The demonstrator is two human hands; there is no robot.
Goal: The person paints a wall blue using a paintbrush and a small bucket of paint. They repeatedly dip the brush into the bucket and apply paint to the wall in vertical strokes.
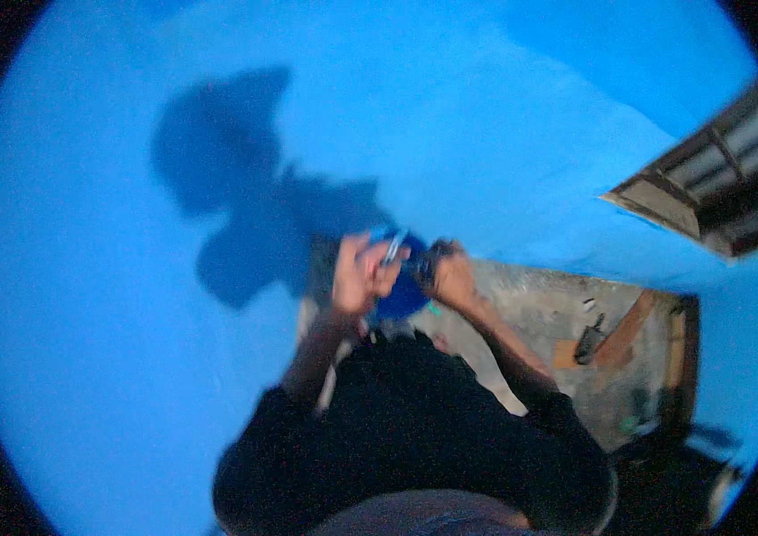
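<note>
My left hand is raised in front of my chest with its fingers curled about a thin, shiny, pale object, too blurred to name. Close beside it, my right hand is closed around a dark object whose shape is unclear. Below and between the two hands is a round, dark blue thing, partly covered by the fingers. Whether either hand touches it cannot be made out.
A bright blue wall rises close in front and to the left, bearing my shadow. A barred window is at the right. On the grey floor lie a wooden board and a dark object.
</note>
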